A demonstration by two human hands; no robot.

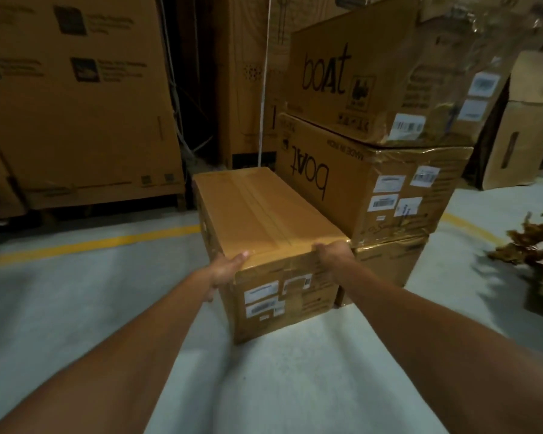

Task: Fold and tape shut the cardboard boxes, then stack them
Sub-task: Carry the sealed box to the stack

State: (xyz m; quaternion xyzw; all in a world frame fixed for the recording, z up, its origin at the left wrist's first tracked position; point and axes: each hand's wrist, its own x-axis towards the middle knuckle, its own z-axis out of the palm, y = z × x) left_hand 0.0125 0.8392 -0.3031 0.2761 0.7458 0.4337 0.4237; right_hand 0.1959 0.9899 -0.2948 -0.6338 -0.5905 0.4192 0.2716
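On the pale concrete floor, our left hand and right hand clamp the taped brown cardboard box (labels facing us) beside stacked printed cartons.

The top stacked box, up and beyond the right hand's fingers, bears the brand "boAt" in black. The box beneath it, just past those fingers, shows "boAt" and "MADE IN INDIA", both upside down. White stickers below the fingers, on the held box, are too blurred to read.
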